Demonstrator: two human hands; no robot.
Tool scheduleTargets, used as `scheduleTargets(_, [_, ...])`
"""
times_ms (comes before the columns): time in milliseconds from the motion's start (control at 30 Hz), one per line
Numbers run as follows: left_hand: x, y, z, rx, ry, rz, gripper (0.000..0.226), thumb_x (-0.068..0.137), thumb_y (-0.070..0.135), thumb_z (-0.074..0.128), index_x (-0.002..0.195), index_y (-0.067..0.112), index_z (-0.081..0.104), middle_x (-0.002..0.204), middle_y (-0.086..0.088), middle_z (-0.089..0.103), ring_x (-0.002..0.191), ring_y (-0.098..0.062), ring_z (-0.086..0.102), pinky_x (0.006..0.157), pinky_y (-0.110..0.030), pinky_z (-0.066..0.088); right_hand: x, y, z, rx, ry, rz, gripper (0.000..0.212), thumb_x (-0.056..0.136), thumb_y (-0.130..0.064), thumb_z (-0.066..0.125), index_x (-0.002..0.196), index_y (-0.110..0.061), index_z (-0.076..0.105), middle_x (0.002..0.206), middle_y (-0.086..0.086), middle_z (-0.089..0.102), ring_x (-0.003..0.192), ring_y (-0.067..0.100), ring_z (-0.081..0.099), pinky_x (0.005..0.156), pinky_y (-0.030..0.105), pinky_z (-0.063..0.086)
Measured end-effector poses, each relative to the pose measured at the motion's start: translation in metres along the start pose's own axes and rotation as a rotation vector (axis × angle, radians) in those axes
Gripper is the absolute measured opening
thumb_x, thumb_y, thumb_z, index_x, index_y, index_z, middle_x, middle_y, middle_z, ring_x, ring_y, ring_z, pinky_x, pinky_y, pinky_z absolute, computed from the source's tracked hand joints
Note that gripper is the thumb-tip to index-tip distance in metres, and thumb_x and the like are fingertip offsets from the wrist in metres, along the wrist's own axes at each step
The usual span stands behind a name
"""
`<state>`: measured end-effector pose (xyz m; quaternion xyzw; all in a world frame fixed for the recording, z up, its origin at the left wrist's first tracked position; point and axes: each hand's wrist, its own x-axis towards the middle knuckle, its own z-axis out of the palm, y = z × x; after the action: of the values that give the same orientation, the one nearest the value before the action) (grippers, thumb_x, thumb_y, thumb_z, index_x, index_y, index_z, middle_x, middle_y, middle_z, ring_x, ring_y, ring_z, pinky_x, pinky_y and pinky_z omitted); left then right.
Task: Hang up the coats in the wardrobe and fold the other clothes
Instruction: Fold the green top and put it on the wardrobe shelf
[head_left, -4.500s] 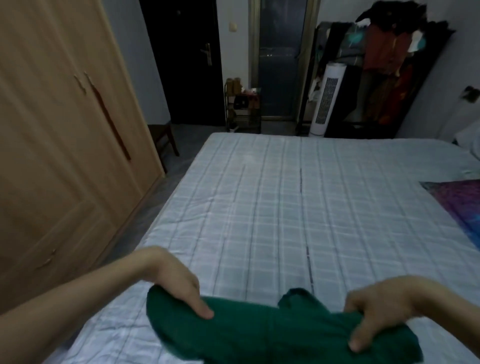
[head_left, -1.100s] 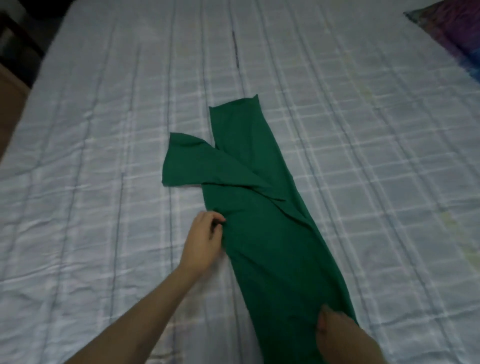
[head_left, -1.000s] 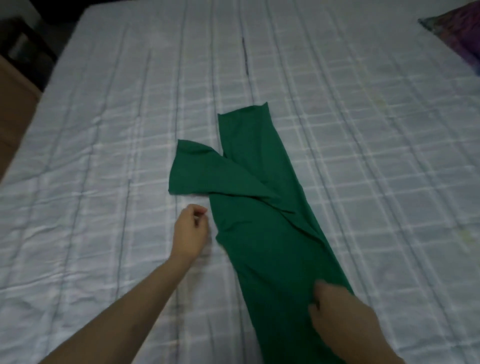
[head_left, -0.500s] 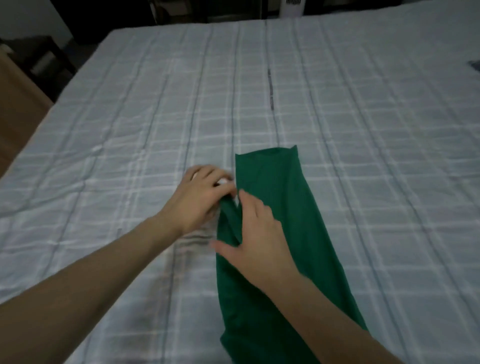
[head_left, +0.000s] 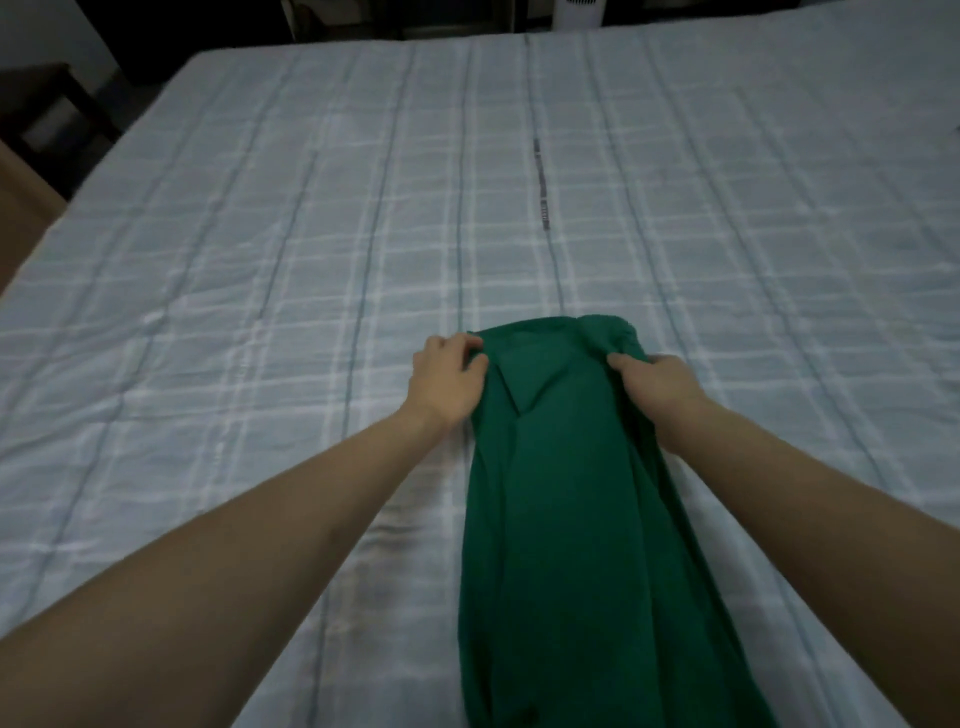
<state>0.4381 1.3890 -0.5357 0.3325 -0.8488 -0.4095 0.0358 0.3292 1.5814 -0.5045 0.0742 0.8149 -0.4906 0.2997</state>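
Folding is under way: the left hand (head_left: 448, 375) and right hand (head_left: 655, 382) each pinch the far end of the green garment (head_left: 576, 519) on the bed (head_left: 260, 234), probably ready to fold it toward the person.

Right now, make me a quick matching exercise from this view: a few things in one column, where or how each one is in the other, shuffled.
Things:
1. left hand
2. right hand
3. green garment
4. plaid bed cover

States:
A. spread under everything
B. gripping the garment's far right corner
C. folded into a long narrow strip
D. gripping the garment's far left corner

Pairs: 1-D, 2-B, 3-C, 4-A
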Motion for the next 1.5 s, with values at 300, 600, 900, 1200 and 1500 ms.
scheduleTargets(300, [0.028, 0.030, -0.002, 0.138, 0.037, 0.154, 0.010, 0.095, 0.031, 0.057, 0.092, 0.023, 0.062, 0.097, 0.003, 0.061, 0.100, -0.021, 0.053, 0.090, -0.033, 0.042, 0.007, -0.021, 0.013, 0.274, -0.100, -0.275, 0.017, 0.091, -0.007, 0.053, 0.099, -0.014, 0.067, 0.097, 0.008, 0.072, 0.087, 0.023, 0.070, 0.077, 0.035, 0.059])
scheduleTargets(600, [0.040, 0.003, -0.002, 0.168, 0.138, 0.071, 0.028, 0.104, 0.026, 0.035, 0.087, 0.011, 0.050, 0.079, -0.004, 0.056, 0.076, -0.026, 0.055, 0.068, -0.036, 0.044, 0.033, -0.001, 0.026, -0.336, 0.116, -0.364, 0.040, 0.094, -0.022, 0.059, 0.128, -0.006, 0.045, 0.106, 0.004, 0.049, 0.081, 0.016, 0.050, 0.063, 0.010, 0.034])
scheduleTargets(900, [0.028, 0.003, -0.031, 0.306, 0.195, 0.126, 0.047, 0.094, 0.035, 0.057, 0.133, 0.010, 0.045, 0.133, -0.016, 0.048, 0.117, -0.032, 0.051, 0.098, -0.044, 0.044, -0.024, 0.068, 0.035, -1.085, 0.082, -0.975, 0.047, 0.098, -0.042, 0.030, 0.136, -0.023, 0.049, 0.144, 0.004, 0.045, 0.132, 0.023, 0.042, 0.111, 0.049, 0.026])
scheduleTargets(1200, [-0.240, -0.020, 0.028, 0.448, -0.218, 0.976, 0.048, 0.096, 0.027, 0.052, 0.143, 0.026, 0.046, 0.160, -0.002, 0.024, 0.146, -0.021, 0.026, 0.116, -0.044, 0.026, -0.052, 0.064, -0.011, -0.937, 0.189, -0.985, 0.049, 0.100, -0.020, 0.041, 0.147, -0.009, 0.033, 0.157, 0.012, 0.027, 0.138, 0.030, 0.034, 0.113, 0.051, 0.029])
scheduleTargets(1500, [-0.348, -0.078, 0.042, 0.765, -0.354, 0.735, 0.060, 0.098, 0.045, 0.035, 0.154, 0.034, 0.017, 0.161, -0.003, 0.021, 0.150, -0.021, 0.006, 0.117, -0.049, 0.012, -0.197, 0.219, -0.127, -1.269, -0.019, -0.858, 0.053, 0.095, -0.037, 0.039, 0.146, -0.025, 0.033, 0.152, 0.011, 0.037, 0.136, 0.033, 0.041, 0.106, 0.058, 0.033])
